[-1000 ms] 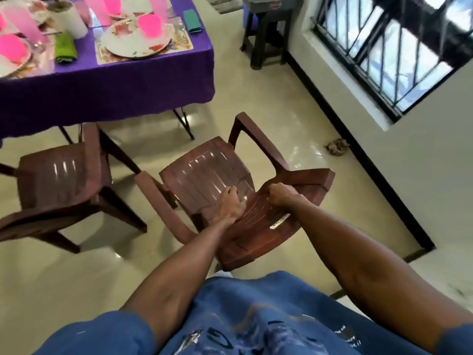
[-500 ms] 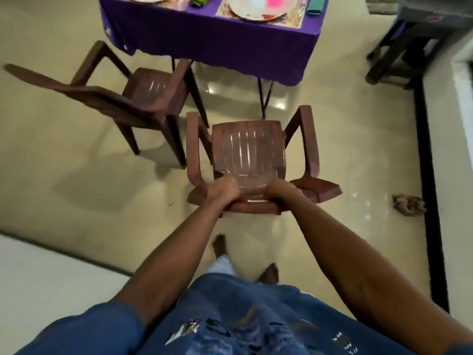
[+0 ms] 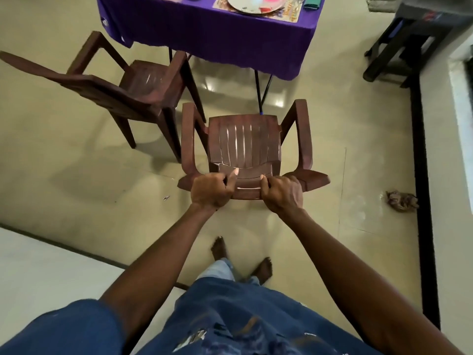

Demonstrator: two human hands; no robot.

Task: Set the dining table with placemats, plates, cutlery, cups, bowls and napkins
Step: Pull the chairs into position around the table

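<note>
Head view, what changed: brown chair (image 3: 244,147) now sits square in mid frame, seat facing the table (image 3: 212,26), w/ backrest top at the near edge. A sec ago was twisted to one side and tipped, w/ the window in the upper right; half a sec ago already turned toward the table. Now looks a bit closer to the table leg (image 3: 261,93), almost lined up w/ the place setting above it. Means, prob, the setting part is close to done and this is just pushing a seat into its spot.

Left hand (image 3: 212,192), below mid frame: curled round the backrest top, thumb lying flat on the front of it. Right hand (image 3: 282,192), just beside: curled round the same edge too, fingers wrapped over it. Both gripping, near each other.

Table at the top of frame, w/ purple cloth hanging down. On it, at the top edge: a plate (image 3: 252,6) on a placemat (image 3: 289,12), something pink on the plate, cut off, can't tell if cup or bowl. Green napkin (image 3: 312,2) just right of the mat. No cutlery clear enough to tell.

Second chair (image 3: 143,85) at upper left, turned sideways by the table corner. Dark stool (image 3: 409,44) at upper right. Small crumpled thing (image 3: 401,201) on the floor at right. Bare feet at bottom mid.
</note>
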